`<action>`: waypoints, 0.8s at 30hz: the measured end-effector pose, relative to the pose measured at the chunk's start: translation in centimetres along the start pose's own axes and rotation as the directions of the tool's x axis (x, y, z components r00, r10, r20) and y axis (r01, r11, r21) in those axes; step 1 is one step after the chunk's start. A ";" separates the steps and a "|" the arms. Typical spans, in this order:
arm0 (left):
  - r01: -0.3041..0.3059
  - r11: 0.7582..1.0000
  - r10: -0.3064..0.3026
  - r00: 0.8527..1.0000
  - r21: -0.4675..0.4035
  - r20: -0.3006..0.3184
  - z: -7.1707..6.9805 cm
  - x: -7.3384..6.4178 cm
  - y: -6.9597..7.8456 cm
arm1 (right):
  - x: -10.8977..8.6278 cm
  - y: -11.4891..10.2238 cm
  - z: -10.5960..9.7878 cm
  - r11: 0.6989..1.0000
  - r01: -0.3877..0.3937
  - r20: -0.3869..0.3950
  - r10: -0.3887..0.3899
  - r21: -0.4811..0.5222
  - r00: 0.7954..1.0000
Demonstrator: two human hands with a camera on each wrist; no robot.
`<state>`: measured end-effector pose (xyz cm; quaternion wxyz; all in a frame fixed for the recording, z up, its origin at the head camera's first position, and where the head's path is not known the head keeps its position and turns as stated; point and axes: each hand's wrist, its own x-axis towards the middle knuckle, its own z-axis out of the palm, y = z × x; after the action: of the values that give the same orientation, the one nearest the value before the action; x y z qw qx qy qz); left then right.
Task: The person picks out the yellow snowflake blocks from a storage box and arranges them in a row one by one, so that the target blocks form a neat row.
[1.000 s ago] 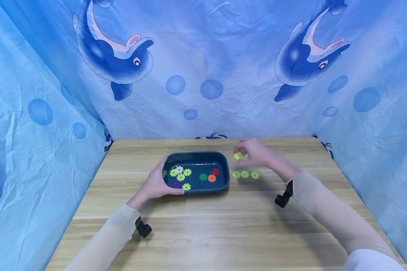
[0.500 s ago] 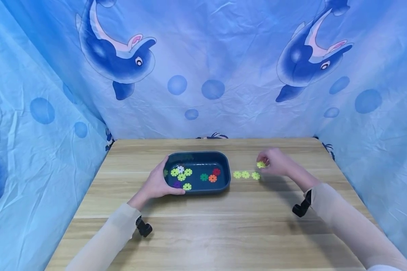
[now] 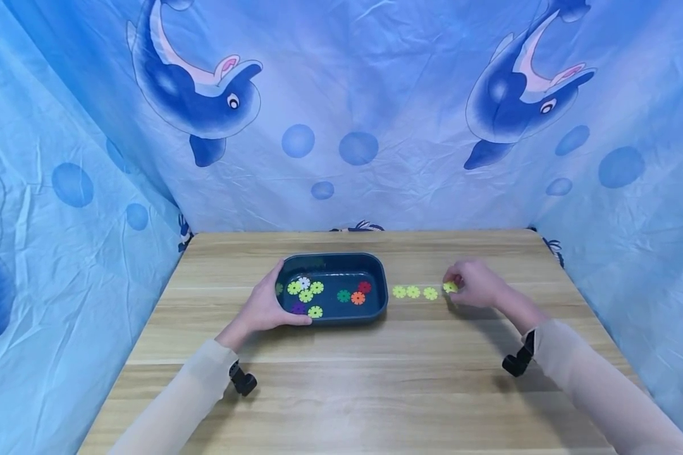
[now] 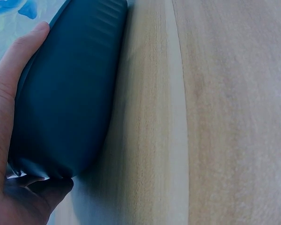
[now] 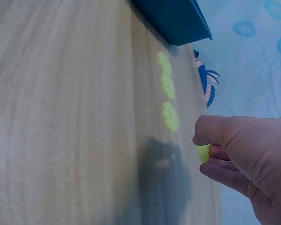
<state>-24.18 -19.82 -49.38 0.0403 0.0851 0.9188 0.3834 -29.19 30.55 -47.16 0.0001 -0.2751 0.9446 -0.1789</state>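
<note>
My left hand (image 3: 266, 306) grips the left end of a dark teal plastic tray (image 3: 353, 320), its thumb along the front rim. In the left wrist view the thumb lies by the rim of the tray (image 4: 70, 98) and the fingertips touch its end. My right hand (image 3: 475, 284) pinches a yellow-green snowflake disc (image 3: 449, 287) between thumb and fingers, close over the table. The right wrist view also has this disc (image 5: 203, 153), partly hidden by the fingers. Left of it, three yellow-green discs lie in a row, the nearest disc (image 3: 430, 293) spaced slightly apart.
Inside the tray lie several yellow-green discs (image 3: 305, 295), a white disc (image 3: 304, 283), a purple disc (image 3: 298, 308), a green disc (image 3: 343, 296), an orange disc (image 3: 357, 298) and a red disc (image 3: 364, 287). A blue dolphin-print curtain (image 3: 353, 82) borders the wooden table (image 3: 341, 392).
My right hand has carried the disc rightward past the row's right end and down towards the table. The left hand keeps its place on the tray.
</note>
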 end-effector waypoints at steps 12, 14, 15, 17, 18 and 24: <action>0.001 1.000 -0.001 1.000 -0.005 -0.001 0.0 -0.1 0.1 | -0.5 0.6 1.3 1.000 0.016 -0.024 -0.016 0.002 1.000; 0.001 1.000 -0.001 1.000 -0.006 0.001 0.1 -0.1 0.1 | -0.5 0.5 1.4 1.000 0.013 -0.027 -0.013 0.000 1.000; -0.001 1.000 0.001 1.000 -0.006 0.001 0.1 -0.1 0.1 | -0.5 0.5 1.5 1.000 0.018 -0.028 -0.018 -0.001 0.999; -0.005 1.000 0.005 1.000 -0.006 0.001 0.1 -0.1 0.0 | -0.6 0.4 1.6 1.000 0.025 -0.027 -0.025 -0.004 0.999; -0.007 1.000 0.007 1.000 -0.005 -0.001 0.1 -0.1 0.0 | -0.5 0.4 1.6 1.000 0.022 -0.026 -0.022 -0.004 0.999; -0.008 1.000 0.008 1.000 -0.008 -0.006 0.1 0.0 0.0 | -0.4 0.2 2.0 1.000 0.028 -0.029 -0.028 -0.012 0.999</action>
<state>-24.20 -19.74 -49.41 0.0361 0.0875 0.9170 0.3876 -28.78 30.23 -49.13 -0.0178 -0.2855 0.9416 -0.1775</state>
